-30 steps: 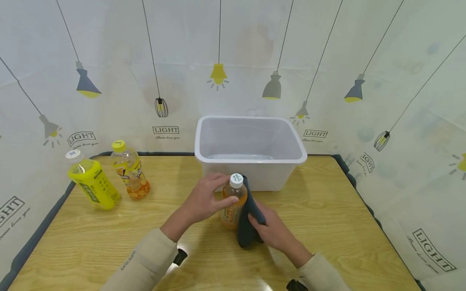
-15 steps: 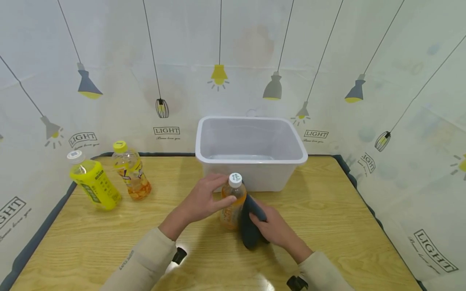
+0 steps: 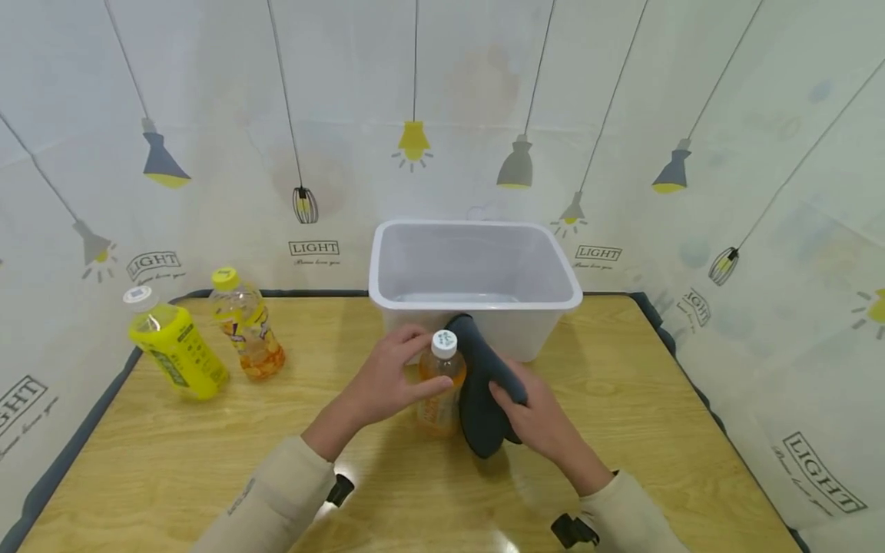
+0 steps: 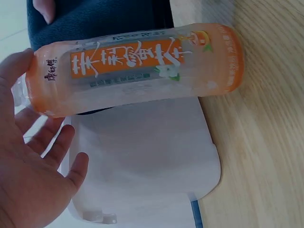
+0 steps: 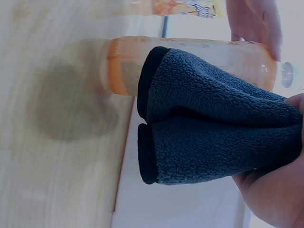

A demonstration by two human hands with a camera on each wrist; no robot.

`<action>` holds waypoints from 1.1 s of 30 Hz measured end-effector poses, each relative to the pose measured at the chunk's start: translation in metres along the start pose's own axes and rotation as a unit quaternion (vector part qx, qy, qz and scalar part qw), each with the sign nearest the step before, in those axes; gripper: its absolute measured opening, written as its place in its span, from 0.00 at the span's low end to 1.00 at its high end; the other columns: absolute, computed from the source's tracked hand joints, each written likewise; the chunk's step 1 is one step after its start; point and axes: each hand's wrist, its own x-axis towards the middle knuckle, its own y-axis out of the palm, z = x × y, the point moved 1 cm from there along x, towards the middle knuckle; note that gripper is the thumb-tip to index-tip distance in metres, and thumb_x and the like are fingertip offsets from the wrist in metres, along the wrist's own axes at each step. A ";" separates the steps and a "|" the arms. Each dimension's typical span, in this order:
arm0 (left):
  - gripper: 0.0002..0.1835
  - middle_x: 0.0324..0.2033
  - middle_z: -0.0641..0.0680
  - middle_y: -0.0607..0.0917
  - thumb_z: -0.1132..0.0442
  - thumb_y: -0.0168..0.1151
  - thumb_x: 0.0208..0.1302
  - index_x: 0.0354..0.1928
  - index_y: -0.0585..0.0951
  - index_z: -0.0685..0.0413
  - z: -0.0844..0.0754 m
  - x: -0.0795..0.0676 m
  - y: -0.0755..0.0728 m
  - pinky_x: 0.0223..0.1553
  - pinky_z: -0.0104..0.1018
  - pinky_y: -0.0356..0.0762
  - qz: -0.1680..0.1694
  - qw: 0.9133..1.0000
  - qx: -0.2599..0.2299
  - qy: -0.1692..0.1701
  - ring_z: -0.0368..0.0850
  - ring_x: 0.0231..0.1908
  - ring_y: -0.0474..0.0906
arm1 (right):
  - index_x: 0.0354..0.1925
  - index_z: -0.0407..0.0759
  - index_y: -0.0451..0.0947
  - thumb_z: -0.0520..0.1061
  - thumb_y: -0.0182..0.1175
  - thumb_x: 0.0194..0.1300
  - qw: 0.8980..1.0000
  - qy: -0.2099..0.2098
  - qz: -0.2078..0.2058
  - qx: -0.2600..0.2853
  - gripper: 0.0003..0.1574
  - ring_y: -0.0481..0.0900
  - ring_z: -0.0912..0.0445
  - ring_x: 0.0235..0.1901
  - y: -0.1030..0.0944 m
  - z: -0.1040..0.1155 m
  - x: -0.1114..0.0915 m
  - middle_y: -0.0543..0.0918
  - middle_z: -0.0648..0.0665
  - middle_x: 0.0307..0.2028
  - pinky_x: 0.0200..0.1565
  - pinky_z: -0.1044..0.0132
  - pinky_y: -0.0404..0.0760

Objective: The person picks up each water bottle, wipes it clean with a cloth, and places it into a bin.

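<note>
Near the front of the white tub, my left hand [image 3: 397, 380] grips an orange-labelled drink bottle [image 3: 440, 395] by its shoulder, thumb on the near side and fingers behind. The bottle stands upright under a white cap [image 3: 444, 343]. In the left wrist view its orange label [image 4: 128, 61] bears white characters. My right hand [image 3: 542, 415] holds a folded dark blue-grey cloth [image 3: 482, 399] just right of the bottle. The right wrist view shows the cloth's fuzzy surface [image 5: 213, 137] and black edging, folded into two layers and overlapping part of the bottle [image 5: 126, 61].
The white plastic tub [image 3: 477, 306] stands at the back of the wooden table [image 3: 332, 491]. At the back left are a yellow-green bottle [image 3: 183, 349] with a white cap and a yellow-capped clear bottle [image 3: 250, 330]. A lamp-printed backdrop [image 3: 242, 153] surrounds the table.
My right hand has shifted a little to the right with the cloth, whose upper end now shows higher beside the bottle cap. My left hand and the bottle stay nearly in place.
</note>
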 end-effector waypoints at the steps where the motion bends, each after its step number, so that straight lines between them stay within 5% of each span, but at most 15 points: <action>1: 0.32 0.54 0.50 0.80 0.47 0.70 0.56 0.61 0.77 0.50 0.000 0.000 0.000 0.54 0.44 0.76 -0.003 1.000 0.000 0.004 0.45 0.53 0.76 | 0.70 0.46 0.65 0.44 0.53 0.73 1.000 -0.006 -0.002 -0.003 0.29 0.73 0.45 0.64 -0.001 0.001 0.001 0.74 0.41 0.65 0.61 0.44 0.73; 6: 0.32 0.58 0.50 0.80 0.50 0.68 0.57 0.64 0.73 0.51 0.000 0.000 0.000 0.61 0.48 0.72 -0.010 1.000 0.005 0.020 0.48 0.60 0.75 | 0.71 0.46 0.63 0.43 0.53 0.73 1.000 -0.023 -0.002 -0.006 0.31 0.71 0.46 0.65 -0.001 0.006 0.002 0.72 0.41 0.67 0.62 0.45 0.73; 13: 0.32 0.51 0.48 0.81 0.45 0.72 0.53 0.57 0.76 0.50 0.002 0.000 0.003 0.55 0.44 0.76 -0.031 0.999 0.010 0.002 0.44 0.53 0.77 | 0.72 0.49 0.61 0.42 0.53 0.73 1.000 -0.027 0.000 0.003 0.32 0.71 0.47 0.66 0.001 0.008 0.003 0.70 0.42 0.68 0.61 0.45 0.74; 25: 0.29 0.49 0.48 0.85 0.48 0.74 0.52 0.55 0.80 0.50 0.002 0.001 0.000 0.54 0.44 0.76 -0.045 0.999 0.009 0.024 0.43 0.51 0.80 | 0.74 0.51 0.57 0.39 0.53 0.72 0.998 -0.051 0.025 0.018 0.36 0.66 0.49 0.69 0.009 0.010 0.006 0.65 0.45 0.71 0.66 0.50 0.69; 33: 0.29 0.50 0.48 0.85 0.47 0.72 0.54 0.57 0.80 0.49 0.002 0.000 0.001 0.56 0.45 0.76 -0.037 0.999 0.008 0.010 0.43 0.53 0.80 | 0.74 0.47 0.57 0.36 0.52 0.71 0.998 -0.066 0.011 -0.010 0.36 0.73 0.48 0.64 0.015 0.004 0.004 0.71 0.42 0.68 0.60 0.47 0.76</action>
